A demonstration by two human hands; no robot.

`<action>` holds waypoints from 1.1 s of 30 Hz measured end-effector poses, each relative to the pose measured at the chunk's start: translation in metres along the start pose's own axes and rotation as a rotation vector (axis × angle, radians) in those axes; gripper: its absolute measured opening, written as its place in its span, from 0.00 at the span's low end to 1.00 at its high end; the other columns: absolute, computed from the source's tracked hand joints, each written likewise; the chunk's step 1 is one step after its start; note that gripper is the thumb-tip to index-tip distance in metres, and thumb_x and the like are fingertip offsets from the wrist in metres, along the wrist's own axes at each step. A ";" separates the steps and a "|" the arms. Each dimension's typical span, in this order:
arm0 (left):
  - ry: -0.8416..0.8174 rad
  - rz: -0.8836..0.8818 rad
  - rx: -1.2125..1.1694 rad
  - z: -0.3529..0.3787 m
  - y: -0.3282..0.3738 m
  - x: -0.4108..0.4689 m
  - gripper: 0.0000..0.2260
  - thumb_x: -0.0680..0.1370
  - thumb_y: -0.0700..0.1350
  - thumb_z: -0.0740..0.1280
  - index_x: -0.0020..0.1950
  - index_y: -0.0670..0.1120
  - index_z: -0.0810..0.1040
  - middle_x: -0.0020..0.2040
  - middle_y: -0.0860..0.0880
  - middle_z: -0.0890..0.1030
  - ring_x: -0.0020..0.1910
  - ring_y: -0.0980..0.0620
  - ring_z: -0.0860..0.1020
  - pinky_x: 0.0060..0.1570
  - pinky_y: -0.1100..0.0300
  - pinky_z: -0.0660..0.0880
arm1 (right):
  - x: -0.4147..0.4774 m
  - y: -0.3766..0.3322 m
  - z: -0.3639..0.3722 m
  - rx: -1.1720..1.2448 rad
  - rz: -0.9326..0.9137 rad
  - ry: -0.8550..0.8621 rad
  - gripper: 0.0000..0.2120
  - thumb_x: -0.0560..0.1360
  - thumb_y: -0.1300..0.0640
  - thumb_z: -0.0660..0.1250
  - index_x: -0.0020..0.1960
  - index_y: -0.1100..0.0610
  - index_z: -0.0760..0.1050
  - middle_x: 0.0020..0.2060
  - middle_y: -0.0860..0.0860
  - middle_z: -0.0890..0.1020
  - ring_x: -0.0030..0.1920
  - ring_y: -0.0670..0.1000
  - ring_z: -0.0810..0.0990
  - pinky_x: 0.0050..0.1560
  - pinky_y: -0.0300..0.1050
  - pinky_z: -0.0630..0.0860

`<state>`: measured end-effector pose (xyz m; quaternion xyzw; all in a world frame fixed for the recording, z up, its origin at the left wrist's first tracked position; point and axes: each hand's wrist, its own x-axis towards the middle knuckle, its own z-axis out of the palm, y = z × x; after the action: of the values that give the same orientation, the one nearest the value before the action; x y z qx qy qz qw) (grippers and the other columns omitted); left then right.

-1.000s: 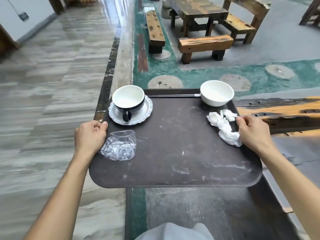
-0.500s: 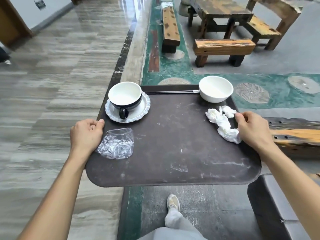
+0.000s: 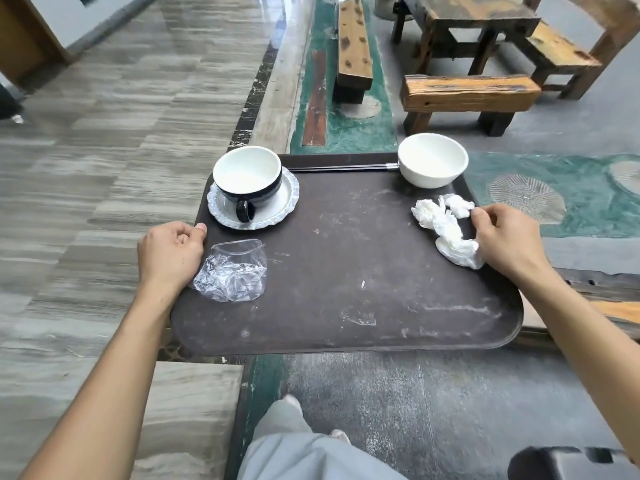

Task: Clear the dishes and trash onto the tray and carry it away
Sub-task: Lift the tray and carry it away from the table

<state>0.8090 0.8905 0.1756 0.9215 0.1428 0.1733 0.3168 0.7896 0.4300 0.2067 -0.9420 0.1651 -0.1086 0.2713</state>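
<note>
We carry a dark brown tray [image 3: 346, 271] across the middle of the frame, held in the air above grey flooring, with our trouser legs and a shoe showing at the bottom. Our left hand [image 3: 169, 254] is curled shut around the tray's left rim, thumb on top; our right hand [image 3: 505, 237] is clamped on the right rim, its fingers pressing against the crumpled white napkins [image 3: 446, 230]. Everything named in the task looks loaded, so we judge this the carrying-away leg.

At upper left of the tray a black-and-white cup [image 3: 247, 178] sits on a scalloped saucer [image 3: 280, 206], handle toward us. At upper right a white bowl [image 3: 433, 161] stands at the far corner, touching the end of dark chopsticks [image 3: 339, 166] that lie along the far rim. A crushed clear plastic wrapper [image 3: 232, 271] rests just beside our left hand.

The risks lie ahead. Wooden benches [image 3: 467, 93] crowd the upper right, and a clipped corner could tip the load. Any forward tilt would likely send the chopsticks and bowl over the low rim. The light wrapper, unweighted, could blow off at a walking pace.
</note>
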 end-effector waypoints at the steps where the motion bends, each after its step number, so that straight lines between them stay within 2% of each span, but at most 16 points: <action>1: -0.002 -0.008 0.001 0.007 0.004 0.013 0.14 0.77 0.50 0.68 0.37 0.42 0.81 0.26 0.49 0.75 0.35 0.41 0.74 0.41 0.54 0.68 | 0.014 -0.003 0.004 0.004 0.006 -0.005 0.17 0.82 0.53 0.59 0.55 0.64 0.80 0.51 0.63 0.84 0.55 0.64 0.79 0.53 0.51 0.70; 8: -0.026 -0.024 -0.014 0.054 0.018 0.116 0.15 0.78 0.51 0.67 0.36 0.43 0.81 0.24 0.49 0.72 0.32 0.43 0.71 0.39 0.56 0.65 | 0.108 -0.032 0.043 0.012 0.031 0.010 0.17 0.82 0.51 0.59 0.56 0.62 0.80 0.52 0.63 0.84 0.55 0.64 0.79 0.53 0.51 0.70; 12: -0.026 -0.010 -0.018 0.076 0.027 0.188 0.15 0.77 0.51 0.67 0.37 0.42 0.80 0.25 0.46 0.74 0.34 0.41 0.74 0.40 0.56 0.65 | 0.160 -0.054 0.065 0.014 0.057 0.025 0.17 0.82 0.51 0.59 0.56 0.62 0.80 0.52 0.63 0.84 0.55 0.64 0.79 0.52 0.50 0.69; 21: -0.076 0.033 -0.035 0.129 0.053 0.337 0.14 0.77 0.52 0.67 0.37 0.44 0.80 0.25 0.48 0.73 0.34 0.42 0.73 0.40 0.56 0.66 | 0.279 -0.101 0.105 0.018 0.125 0.053 0.18 0.82 0.50 0.58 0.58 0.62 0.79 0.54 0.62 0.83 0.57 0.64 0.78 0.55 0.52 0.70; 26: -0.078 0.033 -0.042 0.169 0.068 0.393 0.13 0.77 0.52 0.67 0.37 0.45 0.81 0.25 0.49 0.73 0.33 0.44 0.72 0.40 0.57 0.66 | 0.342 -0.107 0.122 0.017 0.122 0.068 0.17 0.81 0.52 0.59 0.54 0.62 0.81 0.52 0.62 0.84 0.55 0.64 0.79 0.55 0.53 0.70; 33: -0.074 0.005 -0.056 0.239 0.105 0.459 0.14 0.76 0.52 0.67 0.37 0.43 0.81 0.24 0.50 0.72 0.31 0.47 0.70 0.41 0.57 0.66 | 0.453 -0.095 0.140 0.015 0.100 0.054 0.17 0.81 0.51 0.59 0.54 0.62 0.81 0.52 0.62 0.84 0.55 0.64 0.79 0.55 0.52 0.70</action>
<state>1.3357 0.8539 0.1705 0.9184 0.1239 0.1436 0.3473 1.2721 0.4049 0.1943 -0.9272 0.2184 -0.1213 0.2791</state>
